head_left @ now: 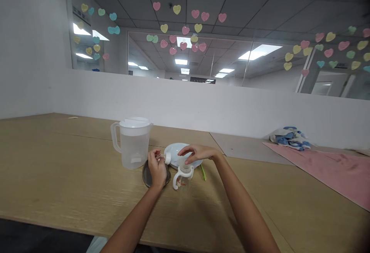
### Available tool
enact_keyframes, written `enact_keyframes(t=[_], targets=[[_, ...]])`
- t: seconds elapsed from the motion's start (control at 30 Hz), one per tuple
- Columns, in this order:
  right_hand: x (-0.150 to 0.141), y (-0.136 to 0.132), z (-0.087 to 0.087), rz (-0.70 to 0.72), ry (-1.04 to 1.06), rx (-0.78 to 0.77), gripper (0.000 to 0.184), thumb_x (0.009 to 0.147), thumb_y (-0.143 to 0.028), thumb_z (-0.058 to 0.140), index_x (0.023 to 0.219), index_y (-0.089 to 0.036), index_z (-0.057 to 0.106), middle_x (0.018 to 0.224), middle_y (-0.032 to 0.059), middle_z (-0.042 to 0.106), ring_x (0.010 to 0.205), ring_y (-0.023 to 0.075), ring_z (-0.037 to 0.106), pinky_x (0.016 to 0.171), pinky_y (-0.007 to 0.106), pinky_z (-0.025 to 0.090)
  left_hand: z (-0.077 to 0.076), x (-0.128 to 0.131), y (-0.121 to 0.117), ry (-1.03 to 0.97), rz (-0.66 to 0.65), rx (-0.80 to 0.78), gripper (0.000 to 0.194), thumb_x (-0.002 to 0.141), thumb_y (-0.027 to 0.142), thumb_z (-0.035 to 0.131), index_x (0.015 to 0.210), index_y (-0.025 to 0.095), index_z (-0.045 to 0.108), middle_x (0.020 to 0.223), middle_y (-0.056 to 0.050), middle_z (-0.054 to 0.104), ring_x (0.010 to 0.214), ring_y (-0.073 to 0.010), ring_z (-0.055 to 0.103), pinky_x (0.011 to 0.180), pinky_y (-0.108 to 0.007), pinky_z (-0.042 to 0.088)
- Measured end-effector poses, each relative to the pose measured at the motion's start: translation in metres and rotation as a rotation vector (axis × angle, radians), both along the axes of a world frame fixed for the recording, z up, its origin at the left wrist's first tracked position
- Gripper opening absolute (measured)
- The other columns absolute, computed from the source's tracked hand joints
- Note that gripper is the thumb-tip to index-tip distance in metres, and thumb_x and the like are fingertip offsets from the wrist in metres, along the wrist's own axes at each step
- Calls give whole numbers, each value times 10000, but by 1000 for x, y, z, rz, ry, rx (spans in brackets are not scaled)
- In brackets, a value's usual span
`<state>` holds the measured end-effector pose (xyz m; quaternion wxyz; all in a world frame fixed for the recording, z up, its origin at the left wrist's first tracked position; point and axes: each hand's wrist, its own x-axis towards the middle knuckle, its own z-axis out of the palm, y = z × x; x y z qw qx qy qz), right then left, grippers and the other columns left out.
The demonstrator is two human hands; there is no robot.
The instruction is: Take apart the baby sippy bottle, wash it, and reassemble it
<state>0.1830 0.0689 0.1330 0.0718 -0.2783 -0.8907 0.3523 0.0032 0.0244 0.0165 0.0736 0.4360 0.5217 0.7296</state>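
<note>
My left hand (pixel 157 167) pinches a small white-and-clear plastic piece (pixel 167 158), possibly a bottle part, though its exact kind is hard to tell. My right hand (pixel 199 153) hangs open just above a clear baby bottle (pixel 182 179) with white side handles, and I cannot tell whether the fingers touch it. Behind the bottle lies a round white plate (pixel 176 150). A dark round dish (pixel 148 176) sits beneath my left hand. To the left stands a clear plastic pitcher (pixel 133 149) with a white lid. A thin green item (pixel 203 172) lies beside the plate.
Everything stands on a light wooden table (pixel 72 176), with a low white partition (pixel 202 104) behind it. To the right lie a pink mat (pixel 323 170) and a crumpled blue-and-white cloth (pixel 290 138). Paper hearts decorate glass panes above the partition.
</note>
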Motion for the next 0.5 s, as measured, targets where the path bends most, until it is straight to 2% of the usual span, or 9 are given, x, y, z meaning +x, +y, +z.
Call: enact_keyframes(t=[0.07, 0.17, 0.27, 0.4, 0.43, 0.5], targets=[[-6, 2, -4, -2, 50, -27, 485, 707, -403, 689, 1130, -186, 593, 1150, 67, 583, 1091, 194, 506, 918, 295, 400, 0, 2, -2, 13, -39, 13, 149, 767, 198, 430, 911, 230, 454, 951, -31, 517, 893, -158, 552, 831, -272, 465], [-17, 6, -14, -31, 148, -106, 425, 792, -426, 591, 1142, -186, 578, 1105, 70, 594, 1022, 175, 539, 838, 287, 449, 1, 5, -5, 20, -99, 46, 110, 801, 257, 447, 908, 229, 451, 955, -32, 527, 900, -159, 562, 828, -275, 471], [-26, 7, -20, -83, 237, -142, 386, 801, -374, 580, 1140, -190, 571, 1041, 58, 612, 947, 153, 567, 808, 273, 456, 4, 9, -7, -18, -147, 87, 130, 828, 323, 447, 912, 224, 436, 916, -29, 529, 864, -154, 571, 791, -265, 482], [-32, 0, -22, 53, 173, -326, 407, 769, -276, 596, 1164, -187, 550, 959, 50, 641, 887, 149, 600, 796, 277, 463, 5, 9, -6, -26, -166, 111, 152, 834, 340, 447, 925, 220, 428, 905, -31, 522, 850, -151, 569, 761, -253, 484], [-33, -1, -23, 77, 147, -343, 409, 770, -265, 589, 1170, -190, 546, 935, 44, 647, 868, 147, 606, 785, 273, 465, 4, 9, -6, 2, -157, 99, 144, 836, 332, 445, 926, 219, 439, 914, -34, 528, 859, -153, 567, 769, -256, 480], [-36, -1, -25, 64, 114, -281, 383, 776, -258, 577, 1154, -197, 560, 884, 27, 655, 829, 139, 609, 750, 252, 467, 3, 8, -5, 76, -118, 46, 124, 845, 304, 425, 923, 216, 465, 938, -44, 545, 889, -161, 560, 798, -268, 466]])
